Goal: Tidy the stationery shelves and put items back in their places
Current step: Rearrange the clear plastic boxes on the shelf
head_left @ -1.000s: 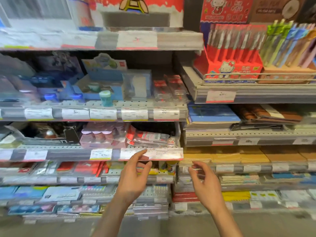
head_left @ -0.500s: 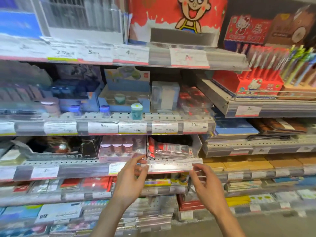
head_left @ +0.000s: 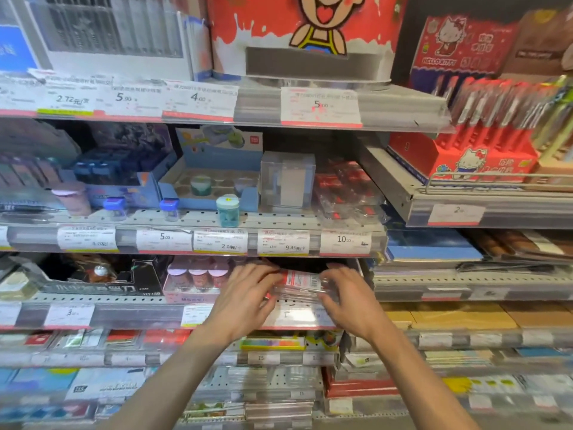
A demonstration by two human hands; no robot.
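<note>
1. The left hand (head_left: 245, 293) is reaching onto the third shelf down, its fingers curled loosely around the left end of a stack of clear packets (head_left: 299, 285) with red-and-white labels. The grip looks light rather than clamped.

2. The right hand (head_left: 347, 293) is mirroring it, fingers bent over the right end of the same stack, so the packets are sitting pinched between both hands. How firmly either hand is squeezing cannot be told through the blur.

3. The packets are lying at the front of their shelf bay, just above the price strip (head_left: 297, 316), with a dark gap behind them.

4. Just to the left, a pink carton of small jars (head_left: 198, 279) is standing beside the left hand; farther left, a black display box (head_left: 102, 282) is sitting on the same shelf.

5. Judging by the pose, the step in hand is squaring the stack and seating it in its bay. To do that well, both hands should be pressing the ends inward evenly, aligning the edges, then sliding the pile straight back.

6. The slippery wrappers are likely to fan out, so keeping the pile low on the shelf seems wise, as does staying clear of the pink carton.
</note>
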